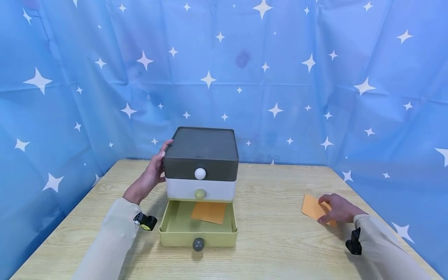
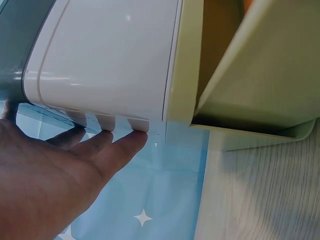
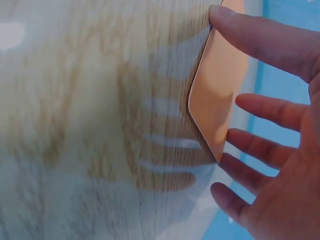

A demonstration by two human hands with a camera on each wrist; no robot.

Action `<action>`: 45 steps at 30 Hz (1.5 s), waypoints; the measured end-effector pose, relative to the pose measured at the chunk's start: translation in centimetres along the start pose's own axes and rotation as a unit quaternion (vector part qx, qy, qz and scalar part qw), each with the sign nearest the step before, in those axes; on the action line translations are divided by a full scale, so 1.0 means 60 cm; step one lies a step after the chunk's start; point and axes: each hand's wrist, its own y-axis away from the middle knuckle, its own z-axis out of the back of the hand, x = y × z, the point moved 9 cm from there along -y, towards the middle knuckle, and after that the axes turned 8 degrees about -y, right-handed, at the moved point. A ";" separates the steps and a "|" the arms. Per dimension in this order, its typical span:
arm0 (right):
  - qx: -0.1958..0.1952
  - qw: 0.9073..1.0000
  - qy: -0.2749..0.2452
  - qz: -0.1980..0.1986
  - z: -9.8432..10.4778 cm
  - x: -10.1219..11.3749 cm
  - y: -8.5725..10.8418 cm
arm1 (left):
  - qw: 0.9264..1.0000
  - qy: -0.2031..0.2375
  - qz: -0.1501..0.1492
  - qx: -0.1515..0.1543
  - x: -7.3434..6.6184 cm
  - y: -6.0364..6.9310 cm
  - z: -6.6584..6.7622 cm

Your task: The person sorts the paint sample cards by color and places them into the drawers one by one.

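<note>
A small drawer unit (image 1: 201,168) stands on the table, with a dark grey top tier, a white middle tier and a green bottom drawer (image 1: 198,238) pulled out. Inside that drawer lies an orange paper piece (image 1: 209,212). My left hand (image 1: 151,175) rests on the unit's left side; in the left wrist view its fingertips (image 2: 137,139) touch the white wall. Over at the right, my right hand (image 1: 337,209) is spread over a second orange paper piece (image 1: 311,206) on the table. Its thumb (image 3: 260,37) touches one edge, with the other fingers near the opposite edge.
White, green and grey round knobs mark the tiers, the grey knob (image 1: 198,244) sticking out toward me. Pale wood tabletop (image 1: 269,233) lies between the unit and my right hand. A blue star-patterned curtain (image 1: 245,77) hangs behind and along both sides.
</note>
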 end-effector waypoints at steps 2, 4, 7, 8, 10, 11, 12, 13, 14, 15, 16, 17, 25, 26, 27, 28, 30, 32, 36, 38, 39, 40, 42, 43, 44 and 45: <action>0.001 1.000 0.004 -0.004 0.002 0.000 0.000 | 1.000 0.001 0.000 0.000 -0.001 -0.001 0.000; 0.002 1.000 0.012 -0.007 0.002 0.000 0.000 | 1.000 0.002 0.002 -0.001 0.000 -0.001 0.000; 0.004 0.999 0.038 -0.007 0.001 0.003 0.002 | 1.000 0.003 0.004 0.000 0.001 0.000 -0.001; 0.004 0.999 0.050 -0.006 0.001 0.005 0.003 | 1.000 0.003 0.004 0.001 0.001 0.001 -0.002; 0.003 0.998 0.069 -0.006 0.001 0.007 0.005 | 1.000 0.001 0.003 0.000 -0.001 0.002 -0.002; 0.003 0.997 0.079 -0.007 0.001 0.008 0.006 | 1.000 0.000 0.001 0.001 -0.002 0.002 -0.002; 0.004 0.996 0.088 -0.007 0.001 0.009 0.007 | 1.000 -0.001 0.000 0.000 -0.003 0.003 -0.002; 0.005 0.995 0.097 -0.005 0.000 0.010 0.008 | 1.000 -0.001 0.000 0.000 -0.004 0.003 -0.002; 0.006 0.994 0.106 -0.004 -0.001 0.011 0.009 | 1.000 -0.001 0.000 0.000 -0.004 0.003 -0.002; 0.008 0.994 0.113 -0.002 -0.002 0.012 0.010 | 1.000 -0.001 0.000 0.000 -0.004 0.003 -0.002; 0.008 0.993 0.119 0.001 -0.004 0.013 0.010 | 1.000 -0.001 0.000 0.000 -0.003 0.004 -0.002; 0.009 0.992 0.124 0.002 -0.005 0.013 0.011 | 1.000 -0.002 0.000 0.000 -0.003 0.004 -0.002; 0.008 0.991 0.133 -0.019 -0.008 0.010 0.018 | 1.000 0.003 -0.001 0.000 0.001 0.004 -0.003; 0.008 0.991 0.132 -0.021 -0.007 0.011 0.018 | 1.000 0.003 0.000 0.000 0.001 0.004 -0.003; 0.008 0.991 0.130 -0.022 -0.007 0.012 0.018 | 1.000 0.003 0.001 0.000 0.001 0.003 -0.003; 0.007 0.991 0.131 -0.020 -0.006 0.014 0.019 | 1.000 0.001 0.000 0.000 0.001 0.003 -0.002; 0.004 0.991 0.130 -0.018 -0.005 0.018 0.019 | 1.000 -0.001 -0.001 0.000 -0.001 0.002 -0.001; 0.003 0.991 0.132 -0.014 -0.004 0.021 0.021 | 1.000 0.000 -0.003 0.000 -0.003 0.000 -0.002; 0.006 0.991 0.132 -0.010 -0.006 0.027 0.025 | 1.000 -0.002 -0.006 -0.003 -0.003 0.001 -0.002; 0.005 0.992 0.129 -0.007 -0.008 0.031 0.024 | 1.000 -0.002 -0.007 -0.004 -0.005 0.003 0.000; 0.004 0.992 0.129 -0.007 -0.009 0.033 0.025 | 1.000 -0.003 -0.007 -0.004 -0.004 0.003 0.000; 0.001 0.992 0.129 -0.005 -0.009 0.035 0.025 | 1.000 -0.003 -0.007 -0.004 -0.005 0.004 0.000; -0.006 0.991 0.133 0.003 -0.010 0.043 0.025 | 1.000 -0.002 -0.006 -0.003 -0.003 0.003 0.001; -0.010 0.990 0.137 0.011 -0.010 0.048 0.025 | 1.000 -0.003 -0.006 -0.002 -0.003 0.003 0.000; -0.015 0.990 0.141 0.018 -0.011 0.054 0.025 | 1.000 -0.003 -0.005 -0.002 -0.003 0.003 0.000; -0.020 0.989 0.144 0.026 -0.011 0.060 0.024 | 1.000 -0.002 -0.004 -0.003 -0.002 0.003 0.001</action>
